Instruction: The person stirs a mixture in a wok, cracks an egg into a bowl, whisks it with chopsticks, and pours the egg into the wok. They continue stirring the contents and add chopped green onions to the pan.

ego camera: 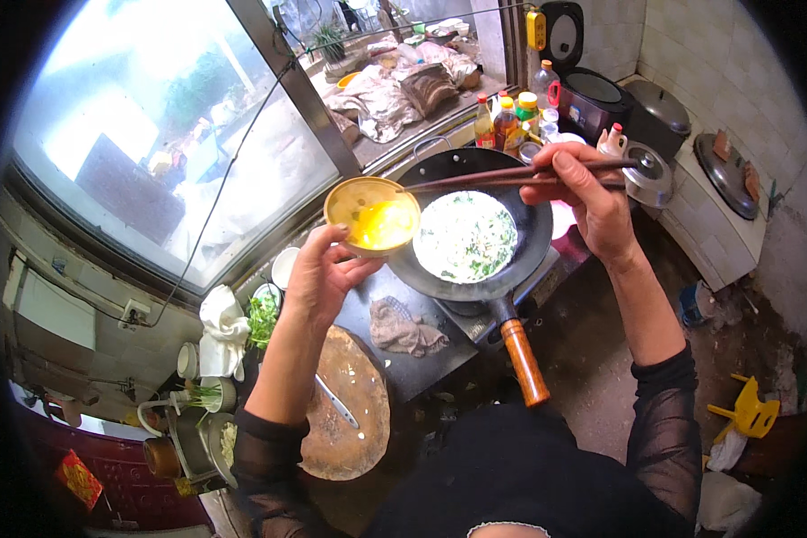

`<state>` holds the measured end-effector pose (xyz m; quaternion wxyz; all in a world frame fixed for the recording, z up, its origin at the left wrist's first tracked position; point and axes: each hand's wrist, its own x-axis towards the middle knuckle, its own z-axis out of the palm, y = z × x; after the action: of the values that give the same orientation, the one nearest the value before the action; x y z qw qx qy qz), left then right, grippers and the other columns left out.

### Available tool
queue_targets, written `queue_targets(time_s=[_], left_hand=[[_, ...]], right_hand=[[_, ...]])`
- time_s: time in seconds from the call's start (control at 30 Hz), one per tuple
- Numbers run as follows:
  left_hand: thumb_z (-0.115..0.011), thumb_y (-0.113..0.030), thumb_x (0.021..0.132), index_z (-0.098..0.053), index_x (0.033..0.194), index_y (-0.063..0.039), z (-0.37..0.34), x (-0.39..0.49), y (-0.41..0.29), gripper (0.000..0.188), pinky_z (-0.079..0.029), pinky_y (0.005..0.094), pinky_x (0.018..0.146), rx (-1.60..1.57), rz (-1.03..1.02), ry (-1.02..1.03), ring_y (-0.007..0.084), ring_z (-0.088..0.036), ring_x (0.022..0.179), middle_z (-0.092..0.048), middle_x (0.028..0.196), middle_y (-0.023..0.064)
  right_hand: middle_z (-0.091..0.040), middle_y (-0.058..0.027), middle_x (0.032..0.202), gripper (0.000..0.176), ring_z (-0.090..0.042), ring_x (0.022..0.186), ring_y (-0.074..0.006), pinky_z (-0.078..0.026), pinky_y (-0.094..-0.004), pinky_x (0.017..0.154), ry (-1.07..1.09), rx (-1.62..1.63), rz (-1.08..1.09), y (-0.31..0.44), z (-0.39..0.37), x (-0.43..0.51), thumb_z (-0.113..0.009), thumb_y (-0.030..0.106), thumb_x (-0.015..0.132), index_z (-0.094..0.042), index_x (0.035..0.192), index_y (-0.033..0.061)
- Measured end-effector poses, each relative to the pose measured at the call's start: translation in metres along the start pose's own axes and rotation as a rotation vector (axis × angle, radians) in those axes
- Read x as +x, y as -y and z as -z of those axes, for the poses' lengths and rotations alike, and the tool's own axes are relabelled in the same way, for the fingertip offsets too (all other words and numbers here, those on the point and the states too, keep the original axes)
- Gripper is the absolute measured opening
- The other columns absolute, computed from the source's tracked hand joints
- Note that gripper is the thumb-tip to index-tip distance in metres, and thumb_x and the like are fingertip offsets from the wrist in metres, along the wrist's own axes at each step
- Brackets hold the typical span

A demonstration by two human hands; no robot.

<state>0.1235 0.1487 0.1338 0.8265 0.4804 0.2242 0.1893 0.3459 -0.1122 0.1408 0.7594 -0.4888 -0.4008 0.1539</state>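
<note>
My left hand (326,269) grips a small yellowish bowl (336,197) by its near rim, tilted so that the beaten egg (383,225) inside shows bright yellow. In my right hand (592,202) is a pair of dark wooden chopsticks (491,177), held level, their tips at the bowl's right rim. Below and to the right, a black wok (534,232) with a wooden handle (524,363) sits on a gas stove (474,326). A pale, liquid-looking mixture flecked with chopped greens (467,235) fills the wok's bottom.
A round wooden chopping block (356,457) carries a knife (337,402). A crumpled cloth (407,328) lies on the dark counter (437,376). Sauce bottles (506,124) and a rice cooker (592,101) stand behind the wok. Green herbs (262,319) are at left; a yellow plastic stool (746,410) is at right.
</note>
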Motion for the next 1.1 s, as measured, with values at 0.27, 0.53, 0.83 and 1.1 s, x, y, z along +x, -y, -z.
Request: queue_targets(time_s=[0.27,0.53,0.83,1.1], left_hand=[[-0.066,-0.021,0.084,-0.035,0.132,0.013,-0.031,0.063,0.006,0.067,-0.059,0.046,0.09,0.143,0.041,-0.039,0.0444,-0.067,0.097,-0.057,0.108,0.0314],[-0.065,-0.02,0.083,-0.045,0.123,0.004,-0.044,0.103,0.01,0.05,-0.063,0.0416,0.077,0.171,0.111,-0.102,0.0345,-0.07,0.083,-0.064,0.097,0.0254],[-0.067,-0.022,0.083,-0.043,0.128,0.006,-0.064,0.132,0.006,0.058,-0.064,0.0411,0.075,0.225,0.117,-0.166,0.0361,-0.07,0.081,-0.062,0.099,0.0285],[-0.069,-0.027,0.08,-0.034,0.125,0.02,-0.069,0.161,0.006,0.075,-0.064,0.0399,0.078,0.289,0.141,-0.129,0.0429,-0.069,0.086,-0.056,0.101,0.0294]], right_hand=[[-0.071,-0.008,0.098,0.022,-0.07,0.088,-0.0168,-0.059,-0.0296,0.081,0.009,0.019,-0.018,-0.032,0.025,0.022,-0.062,0.019,0.099,-0.069,0.106,-0.0003],[-0.068,-0.0118,0.109,0.029,-0.068,0.099,-0.0202,-0.057,-0.0324,0.09,0.089,0.068,-0.089,-0.053,0.041,0.036,-0.055,0.022,0.102,-0.065,0.115,-0.0024],[-0.067,-0.0119,0.11,0.032,-0.068,0.1,-0.0206,-0.056,-0.032,0.091,0.102,0.107,-0.14,-0.074,0.065,0.05,-0.052,0.023,0.103,-0.063,0.117,-0.0034],[-0.066,-0.0142,0.113,0.038,-0.069,0.102,-0.0232,-0.056,-0.0331,0.091,0.128,0.018,-0.107,-0.084,0.081,0.058,-0.048,0.028,0.105,-0.06,0.121,-0.0036]])
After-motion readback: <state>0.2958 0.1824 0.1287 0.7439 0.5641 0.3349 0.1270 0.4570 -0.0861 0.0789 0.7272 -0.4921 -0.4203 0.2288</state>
